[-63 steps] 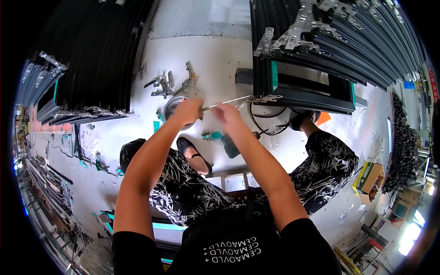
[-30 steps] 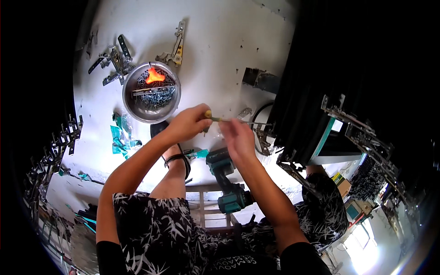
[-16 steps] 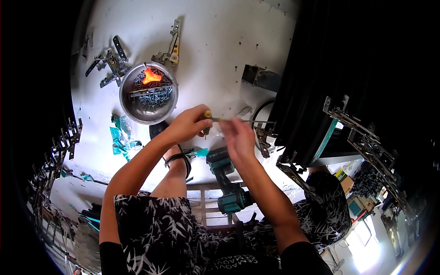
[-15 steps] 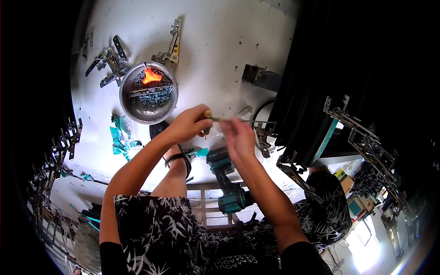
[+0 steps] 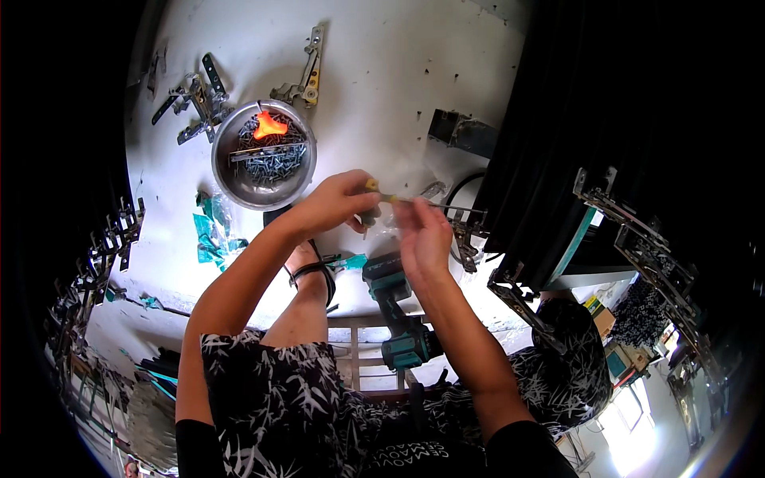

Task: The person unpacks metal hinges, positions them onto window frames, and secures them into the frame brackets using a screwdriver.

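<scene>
one bowl [image 5: 231, 185] sits at the left on the white floor [image 5: 382, 72], full of screws, with one orange piece [image 5: 270, 125] on top. two clusters of metal hinges lie beside it: one [image 5: 191, 99] just left of its rim, one [image 5: 306, 73] just above. one crumpled teal wrapper [image 5: 209, 233] lies below the bowl.

two hands meet in the middle, a little right of the bowl. the left hand [image 5: 339, 202] is curled, thumb and fingers pinching the yellow end of one thin rod [image 5: 418, 201]. the rod runs level to the right, across the top of the right hand [image 5: 422, 237], whose fingertips pinch it near its middle; its far tip pokes out toward the dark frames [image 5: 558, 159]. the hands are near each other, not touching.

one teal drill [image 5: 398, 307] lies just below the hands, between the knees.
</scene>
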Demonstrator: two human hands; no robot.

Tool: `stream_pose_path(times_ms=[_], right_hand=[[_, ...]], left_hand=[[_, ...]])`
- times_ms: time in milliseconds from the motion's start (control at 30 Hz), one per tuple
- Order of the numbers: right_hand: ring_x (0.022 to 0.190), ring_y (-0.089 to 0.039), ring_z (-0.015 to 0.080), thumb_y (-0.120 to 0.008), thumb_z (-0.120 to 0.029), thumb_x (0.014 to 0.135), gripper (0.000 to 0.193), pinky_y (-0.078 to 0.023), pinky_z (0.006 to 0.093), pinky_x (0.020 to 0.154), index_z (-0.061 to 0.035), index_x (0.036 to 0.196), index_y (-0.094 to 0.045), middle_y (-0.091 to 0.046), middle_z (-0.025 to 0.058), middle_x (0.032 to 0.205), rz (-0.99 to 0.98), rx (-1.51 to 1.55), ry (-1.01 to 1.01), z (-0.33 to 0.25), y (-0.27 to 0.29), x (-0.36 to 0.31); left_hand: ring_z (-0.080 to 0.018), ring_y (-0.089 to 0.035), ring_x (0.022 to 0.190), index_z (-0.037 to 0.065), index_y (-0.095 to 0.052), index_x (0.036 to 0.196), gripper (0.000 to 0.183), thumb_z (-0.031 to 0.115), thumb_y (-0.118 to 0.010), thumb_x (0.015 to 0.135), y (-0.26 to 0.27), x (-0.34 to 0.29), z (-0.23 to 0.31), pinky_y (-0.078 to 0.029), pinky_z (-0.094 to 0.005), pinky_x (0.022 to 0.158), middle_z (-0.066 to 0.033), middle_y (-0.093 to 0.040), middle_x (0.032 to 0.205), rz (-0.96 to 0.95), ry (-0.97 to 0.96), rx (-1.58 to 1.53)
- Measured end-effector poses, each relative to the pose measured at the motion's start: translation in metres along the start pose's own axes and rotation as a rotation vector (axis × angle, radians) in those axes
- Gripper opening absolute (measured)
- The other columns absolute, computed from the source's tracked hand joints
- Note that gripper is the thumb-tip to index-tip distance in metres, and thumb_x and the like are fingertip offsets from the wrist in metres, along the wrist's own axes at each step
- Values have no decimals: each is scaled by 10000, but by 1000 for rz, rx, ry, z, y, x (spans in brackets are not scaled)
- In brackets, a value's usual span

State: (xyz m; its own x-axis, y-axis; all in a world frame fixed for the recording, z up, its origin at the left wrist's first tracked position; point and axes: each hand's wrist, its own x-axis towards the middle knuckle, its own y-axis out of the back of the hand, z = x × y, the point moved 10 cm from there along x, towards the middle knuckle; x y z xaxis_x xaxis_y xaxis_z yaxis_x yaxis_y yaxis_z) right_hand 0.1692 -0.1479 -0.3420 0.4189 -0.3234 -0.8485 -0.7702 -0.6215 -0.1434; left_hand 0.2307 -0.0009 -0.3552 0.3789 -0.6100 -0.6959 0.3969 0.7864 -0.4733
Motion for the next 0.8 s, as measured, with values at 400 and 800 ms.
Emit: stream_pose_path(times_ms=[400,800], right_hand=[[802,-704,186,-572,-111,992,135,-597,252,736,23,984,-568,-684,138,899,8,13,22,-3,3,0],[763,-701,184,-608,-133,979,147,-582,244,665,6,939,-578,-688,124,858,69,-78,40,0,13,14]], left_hand=[[-186,-708,809,-29,-553,1152,353,280,-594,985,-6,0,-9,-589,-238,663,-119,-694,957,-43,159,-269],[-205,-702,897,-86,-532,1193,378,195,-642,966,-8,9,-22,-612,-232,719,-152,-676,1037,-188,271,-445]])
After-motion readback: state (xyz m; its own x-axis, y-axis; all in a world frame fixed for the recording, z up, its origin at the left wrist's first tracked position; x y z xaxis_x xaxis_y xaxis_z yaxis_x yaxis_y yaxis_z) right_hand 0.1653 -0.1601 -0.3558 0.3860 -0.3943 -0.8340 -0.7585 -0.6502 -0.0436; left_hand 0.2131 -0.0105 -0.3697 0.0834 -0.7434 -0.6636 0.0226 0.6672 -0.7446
